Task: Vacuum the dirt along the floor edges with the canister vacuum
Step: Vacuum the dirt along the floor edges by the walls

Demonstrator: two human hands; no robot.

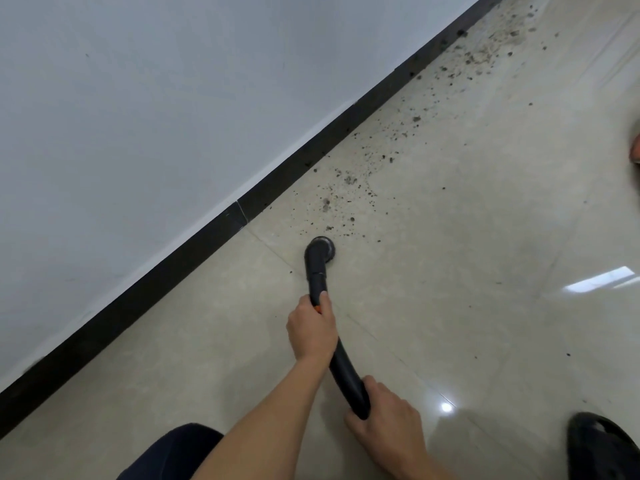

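Vacuuming underway: left hand point(311, 327) curls round the black vacuum tube point(317, 277), right hand point(384, 417) grips it nearer. Its nozzle point(321, 249) rests on the tiled floor point(450, 271) at the near end of scattered dirt point(346, 188) beside the baseboard point(173, 268). Next move likely calls for pushing farther right along it.

Left arm extended, left hand point(311, 329) gripping the vacuum tube point(317, 271) ahead; right hand point(386, 424) grips it nearer the body.
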